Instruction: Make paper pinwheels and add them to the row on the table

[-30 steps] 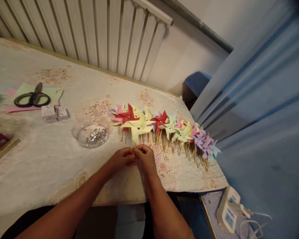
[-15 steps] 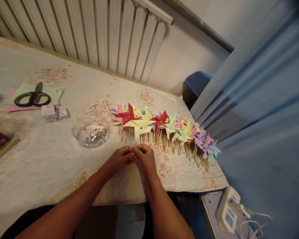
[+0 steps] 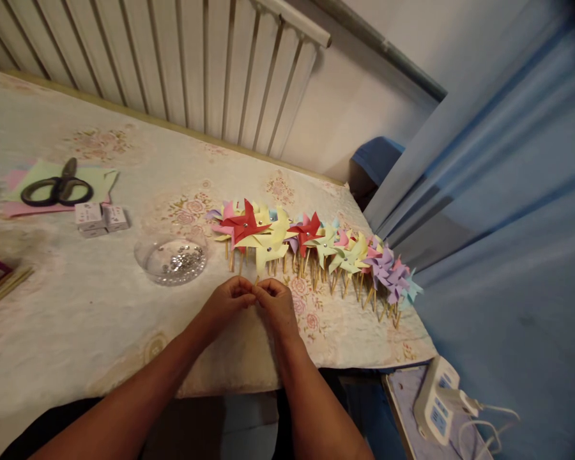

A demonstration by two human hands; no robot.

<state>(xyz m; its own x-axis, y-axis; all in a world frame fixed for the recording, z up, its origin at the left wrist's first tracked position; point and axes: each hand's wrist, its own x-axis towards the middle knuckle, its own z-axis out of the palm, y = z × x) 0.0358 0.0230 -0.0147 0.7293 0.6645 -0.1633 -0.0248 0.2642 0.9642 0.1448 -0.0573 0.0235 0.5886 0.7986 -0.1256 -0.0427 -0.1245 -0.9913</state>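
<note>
My left hand (image 3: 227, 301) and my right hand (image 3: 276, 303) meet at the fingertips near the table's front edge, both pinched closed. A short bit of thin stick shows just above the fingers, below the front yellow pinwheel (image 3: 264, 254); it appears to be that pinwheel's stick, with its lower end hidden by my fingers. Behind and to the right, several paper pinwheels on sticks form a long row, among them a red pinwheel (image 3: 244, 225) and a purple pinwheel (image 3: 382, 265). Left of my hands sits a clear round dish (image 3: 146, 271) with small shiny silver pieces (image 3: 184, 260).
Black-handled scissors (image 3: 60, 190) rest on green and pink paper sheets (image 3: 103, 182) at the left. Beside them are two small white boxes (image 3: 90, 216). Several sticks (image 3: 9, 289) lie at the left edge. A power strip (image 3: 436, 402) with cables stands lower right, near a blue curtain (image 3: 498, 268).
My hands stay together and have shifted slightly, and the stick bit above the fingers leans a little more. The whole view has slid slightly left. The pinwheel row looks unchanged.
</note>
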